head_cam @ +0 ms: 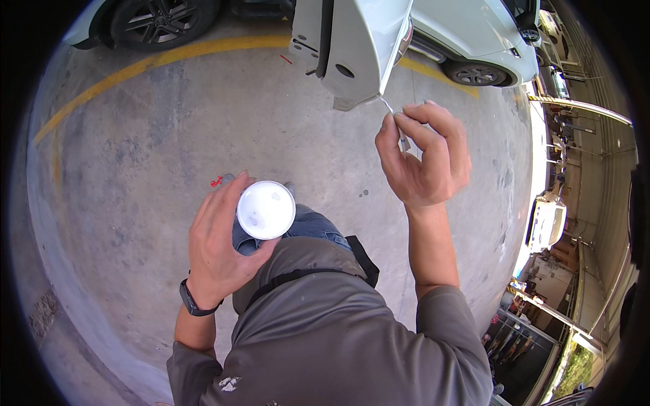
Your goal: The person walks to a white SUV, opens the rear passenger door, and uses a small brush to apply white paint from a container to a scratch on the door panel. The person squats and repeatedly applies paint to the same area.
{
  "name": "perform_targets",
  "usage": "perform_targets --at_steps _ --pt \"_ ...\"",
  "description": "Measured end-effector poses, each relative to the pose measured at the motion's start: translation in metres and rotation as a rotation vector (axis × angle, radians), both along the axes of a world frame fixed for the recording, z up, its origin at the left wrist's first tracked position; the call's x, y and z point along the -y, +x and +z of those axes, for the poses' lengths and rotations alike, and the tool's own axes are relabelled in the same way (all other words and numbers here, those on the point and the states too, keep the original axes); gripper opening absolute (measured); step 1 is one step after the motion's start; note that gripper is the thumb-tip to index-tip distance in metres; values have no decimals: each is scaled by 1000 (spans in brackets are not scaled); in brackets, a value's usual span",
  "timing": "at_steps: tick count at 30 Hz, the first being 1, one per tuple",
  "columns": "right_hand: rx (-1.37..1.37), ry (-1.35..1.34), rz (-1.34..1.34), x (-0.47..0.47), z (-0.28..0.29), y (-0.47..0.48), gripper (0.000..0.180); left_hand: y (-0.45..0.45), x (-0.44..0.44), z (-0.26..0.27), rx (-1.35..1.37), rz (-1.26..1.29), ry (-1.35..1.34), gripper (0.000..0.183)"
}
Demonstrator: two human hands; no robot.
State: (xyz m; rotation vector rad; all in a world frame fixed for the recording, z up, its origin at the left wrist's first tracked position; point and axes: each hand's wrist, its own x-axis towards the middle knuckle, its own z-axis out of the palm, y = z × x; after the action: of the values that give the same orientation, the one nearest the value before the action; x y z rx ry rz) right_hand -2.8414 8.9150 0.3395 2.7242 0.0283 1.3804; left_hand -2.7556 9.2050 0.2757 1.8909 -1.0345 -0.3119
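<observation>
My left hand (218, 233), with a dark band on its wrist, holds a small round white container (266, 210) in front of my waist. Its top looks white with a few greyish spots; I cannot tell a lid from liquid. Between the thumb and fingertips of my right hand (429, 152) is a thin brush-like stick (390, 108) with a white tip. That tip meets or nearly meets the lower corner of a white vehicle body panel (363, 45). A black rubber seal (325, 38) and a dark oval hole (345, 70) show on the panel.
Stained concrete floor (152, 127) lies around me, crossed by a yellow line (167, 60). A vehicle wheel (160, 23) is at the upper left, and a white vehicle (462, 30) at the upper right. Along the right stands a dark rack (518, 350).
</observation>
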Motion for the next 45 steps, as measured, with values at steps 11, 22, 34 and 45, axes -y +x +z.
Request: perform_targets --at_steps 11,22,34,45 --pt "29 23 23 5 1 3 24 0 2 0 -1 13 14 96" --pt "32 34 13 9 3 2 24 -2 7 5 10 35 15 90" --pt "32 163 44 15 0 1 25 -3 8 5 17 22 12 89" --pt "43 431 89 12 7 0 24 2 6 19 7 18 56 94"
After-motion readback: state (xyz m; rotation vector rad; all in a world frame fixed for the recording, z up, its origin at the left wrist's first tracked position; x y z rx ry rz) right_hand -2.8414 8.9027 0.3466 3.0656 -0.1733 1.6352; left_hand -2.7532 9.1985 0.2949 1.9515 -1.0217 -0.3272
